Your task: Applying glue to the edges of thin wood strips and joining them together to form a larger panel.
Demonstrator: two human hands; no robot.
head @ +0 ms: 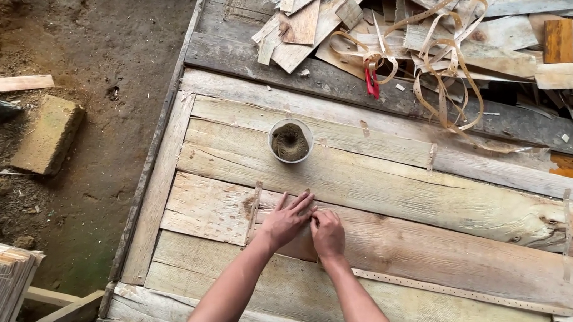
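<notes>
Two hands are down on the boards, meeting almost fingertip to fingertip. The left hand [287,219] lies flat with its fingers spread out loose, not gripping anything as far as I can see, tips pointing toward the right one. The right hand [328,234] is curled in with fingers bunched, pinching at something tiny where the two meet, but it's too small to make out. Both rest on a pale plank [434,253] of the rough wooden platform [182,127]. Just beside the right wrist, a thin perforated strap [472,295] starts and runs off flat along the boards to the right. A short strip of the same kind stands crosswise just left of the left hand. Farther up, a round white cup [291,141] holding what looks like small rusty nails sits on the planks. Past that, there's a heap of wood scraps [317,13] with curly loose strapping [448,64] and a red bit in it. Off to the left is bare dirt with a brick [49,134].
</notes>
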